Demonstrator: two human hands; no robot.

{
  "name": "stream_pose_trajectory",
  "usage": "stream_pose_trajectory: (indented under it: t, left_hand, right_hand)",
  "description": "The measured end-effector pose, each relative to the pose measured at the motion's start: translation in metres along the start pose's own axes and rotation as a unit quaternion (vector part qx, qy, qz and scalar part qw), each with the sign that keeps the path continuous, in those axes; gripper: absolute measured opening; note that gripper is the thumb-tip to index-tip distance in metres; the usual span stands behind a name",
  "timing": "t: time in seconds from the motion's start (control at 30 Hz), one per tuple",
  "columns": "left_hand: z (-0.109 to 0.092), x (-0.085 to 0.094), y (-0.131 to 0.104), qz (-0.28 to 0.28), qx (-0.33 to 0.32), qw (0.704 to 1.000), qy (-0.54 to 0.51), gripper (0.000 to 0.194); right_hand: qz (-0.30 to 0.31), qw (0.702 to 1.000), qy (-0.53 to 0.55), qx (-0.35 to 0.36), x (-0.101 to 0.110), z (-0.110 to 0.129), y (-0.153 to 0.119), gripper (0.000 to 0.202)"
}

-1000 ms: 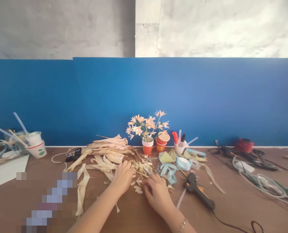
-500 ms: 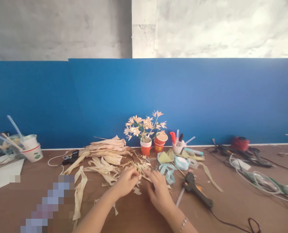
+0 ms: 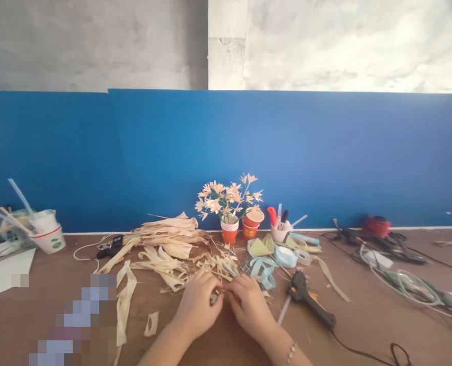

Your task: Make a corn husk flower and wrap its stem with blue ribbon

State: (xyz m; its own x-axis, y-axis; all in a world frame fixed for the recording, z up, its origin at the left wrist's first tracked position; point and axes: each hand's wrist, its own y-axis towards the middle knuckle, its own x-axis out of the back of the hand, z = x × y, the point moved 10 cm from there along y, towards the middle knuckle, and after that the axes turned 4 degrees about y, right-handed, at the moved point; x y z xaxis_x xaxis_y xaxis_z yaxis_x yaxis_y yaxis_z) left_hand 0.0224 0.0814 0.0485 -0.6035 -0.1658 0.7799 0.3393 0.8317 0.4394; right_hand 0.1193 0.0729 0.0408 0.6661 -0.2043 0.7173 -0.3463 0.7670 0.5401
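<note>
My left hand (image 3: 201, 301) and my right hand (image 3: 249, 304) meet fingertip to fingertip over the brown table. Both are closed in a pinch, and whatever lies between the fingers is too small and hidden to name. Just beyond them lies a heap of pale husk scraps (image 3: 220, 265). Dried corn husks (image 3: 168, 241) are piled to the left of that heap. A small piece of husk (image 3: 151, 324) rests on the table left of my left forearm. Behind the scraps, pale husk-like flowers (image 3: 229, 195) on green stems stand in stacked red-and-white paper cups (image 3: 229, 235).
A black glue gun (image 3: 310, 300) with its cord lies to the right of my right hand. Nearby are light blue ribbon (image 3: 264, 272) and a white cup of pens (image 3: 279, 233). Cables (image 3: 401, 284) spread at far right. A white paper cup (image 3: 50, 240) stands at far left.
My hands have drawn together, from apart over the scraps to touching nearer to me. The small husk piece by my left forearm now shows in full.
</note>
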Motion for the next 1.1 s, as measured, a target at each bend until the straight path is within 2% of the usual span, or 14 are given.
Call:
stream_pose_trajectory:
  t: [0.17, 0.47, 0.57, 0.7, 0.77, 0.9, 1.0, 1.1]
  left_hand:
    - [-0.007, -0.005, -0.002, 0.000, -0.029, 0.996, 0.086, 0.014]
    - [0.000, -0.010, -0.005, -0.037, 0.051, 0.996, 0.059, 0.015]
    - [0.006, -0.011, -0.004, -0.043, 0.061, 0.995, 0.059, 0.015]
    - [0.018, -0.005, -0.004, -0.059, 0.090, 0.992, 0.060, 0.015]
    - [0.018, -0.003, -0.003, -0.053, 0.085, 0.994, 0.051, 0.015]
    - [0.008, -0.005, -0.003, -0.035, 0.044, 0.997, 0.055, 0.013]
    - [0.003, -0.008, -0.005, -0.034, 0.036, 0.996, 0.069, 0.013]
    - [0.005, -0.010, -0.006, -0.043, 0.053, 0.994, 0.083, 0.014]
  right_hand:
    - [0.014, 1.000, -0.020, -0.006, -0.004, 0.002, -0.001, 0.014]
    - [-0.032, 0.998, -0.048, -0.005, -0.004, 0.007, -0.003, 0.016]
    - [-0.052, 0.995, -0.077, -0.024, -0.003, 0.002, -0.003, 0.016]
    - [-0.096, 0.984, -0.120, -0.087, 0.010, -0.018, -0.005, 0.016]
    - [-0.088, 0.986, -0.096, -0.100, 0.012, -0.023, -0.005, 0.014]
    - [-0.029, 0.998, -0.018, -0.052, 0.003, -0.008, -0.003, 0.013]
    - [-0.013, 0.999, -0.018, -0.041, -0.004, 0.000, -0.002, 0.012]
    - [-0.024, 0.998, -0.033, -0.041, -0.007, 0.000, -0.002, 0.015]
